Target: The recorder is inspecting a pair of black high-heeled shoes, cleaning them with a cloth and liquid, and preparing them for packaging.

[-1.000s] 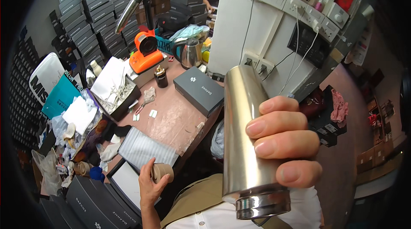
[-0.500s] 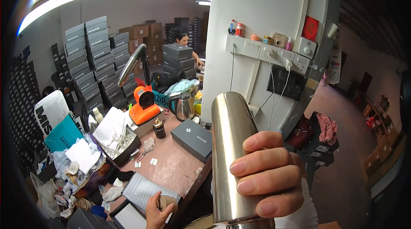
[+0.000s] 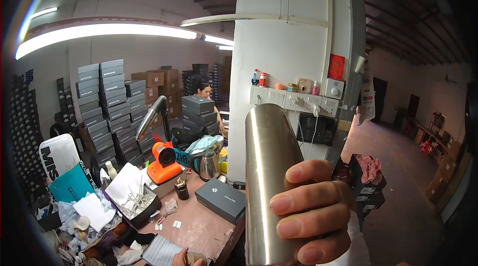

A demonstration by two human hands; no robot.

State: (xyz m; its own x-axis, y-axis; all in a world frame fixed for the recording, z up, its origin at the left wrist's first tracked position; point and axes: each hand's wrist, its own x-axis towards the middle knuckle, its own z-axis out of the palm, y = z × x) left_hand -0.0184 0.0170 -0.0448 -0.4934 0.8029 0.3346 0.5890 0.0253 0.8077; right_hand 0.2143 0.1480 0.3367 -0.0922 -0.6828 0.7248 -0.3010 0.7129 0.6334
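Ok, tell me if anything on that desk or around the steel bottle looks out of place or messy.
The steel bottle is raised close to the camera in the right hand, base uppermost. The left hand rests on a small object at the desk edge. The desk's left end is cluttered: crumpled paper and bags beside an open box. No spill or damage shows.

Cluttered brown table (image 3: 201,228): grey box (image 3: 220,200), orange tape dispenser (image 3: 164,162), kettle (image 3: 208,165), small dark jar (image 3: 181,189).

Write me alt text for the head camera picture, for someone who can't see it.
A right hand holds a steel flask upright close to the camera. Behind it is a cluttered desk with a dark box and an orange tool; the left hand shows at the bottom edge.
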